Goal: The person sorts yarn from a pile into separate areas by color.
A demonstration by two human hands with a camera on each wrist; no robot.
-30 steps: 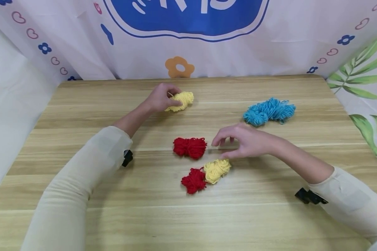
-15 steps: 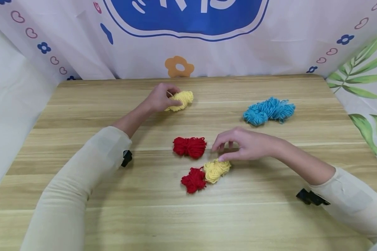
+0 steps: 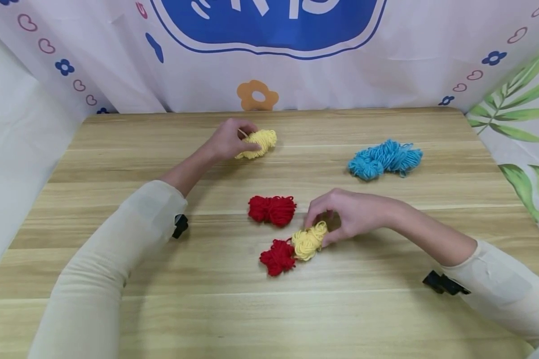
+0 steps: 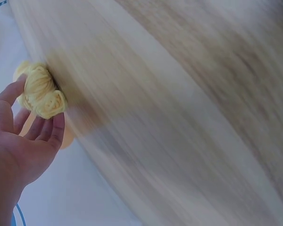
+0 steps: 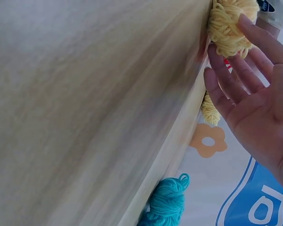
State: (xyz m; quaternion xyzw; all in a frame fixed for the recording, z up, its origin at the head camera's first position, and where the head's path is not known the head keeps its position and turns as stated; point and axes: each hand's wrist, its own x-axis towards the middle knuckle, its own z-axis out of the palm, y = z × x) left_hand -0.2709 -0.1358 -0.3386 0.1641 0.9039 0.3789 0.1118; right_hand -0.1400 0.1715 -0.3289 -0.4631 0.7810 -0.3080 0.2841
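Observation:
At the back of the table the left hand (image 3: 233,139) grips a yellow yarn bundle (image 3: 264,141) between thumb and fingers; the left wrist view has the same bundle (image 4: 39,92) in the fingers of the hand (image 4: 26,141). Nearer the front, the right hand (image 3: 352,214) pinches a second yellow bundle (image 3: 307,244), its thumb on the near side. In the right wrist view this bundle (image 5: 231,28) lies against the thumb and fingertips of the hand (image 5: 259,89). A red bundle (image 3: 277,258) touches the second yellow one on its left. Another red bundle (image 3: 272,210) lies just behind them.
Blue yarn (image 3: 386,158) lies at the back right of the wooden table (image 3: 184,309), behind the right hand. A printed white cloth (image 3: 197,82) hangs along the table's back edge. Black clips (image 3: 445,283) sit by both sleeves.
The right hand has come down and toward the front, closing its thumb and fingers on the nearer yellow bundle. The left hand has kept its grip in the same place.

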